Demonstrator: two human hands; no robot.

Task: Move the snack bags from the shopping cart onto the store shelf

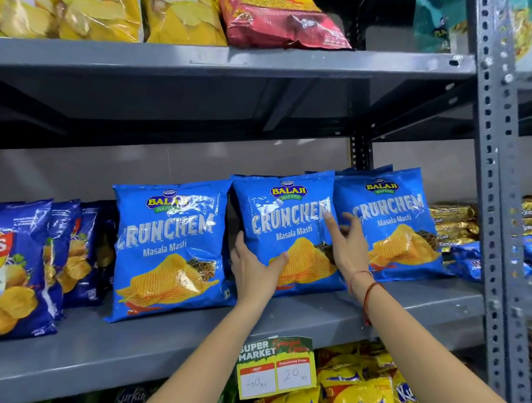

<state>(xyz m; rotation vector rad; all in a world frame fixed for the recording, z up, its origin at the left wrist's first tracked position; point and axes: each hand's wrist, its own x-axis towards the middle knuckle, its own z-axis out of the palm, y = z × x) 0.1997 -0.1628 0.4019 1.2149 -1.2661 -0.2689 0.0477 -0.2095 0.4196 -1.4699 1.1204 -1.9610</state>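
Three blue Crunchem Masala Masti bags stand upright in a row on the grey middle shelf (174, 343). My left hand (255, 269) grips the lower left edge of the middle bag (288, 218), thumb across its front. At that bag's right edge my right hand (348, 246) rests with fingers spread, between it and the right bag (395, 220). The left bag (166, 239) stands apart, untouched. No shopping cart is in view.
Dark blue Lay's bags (14, 269) fill the shelf's left end. Gold and blue packets (455, 222) are stacked at its right, beside a perforated grey upright (493, 185). Yellow and red bags sit on the shelf above. A price tag (276, 370) hangs below.
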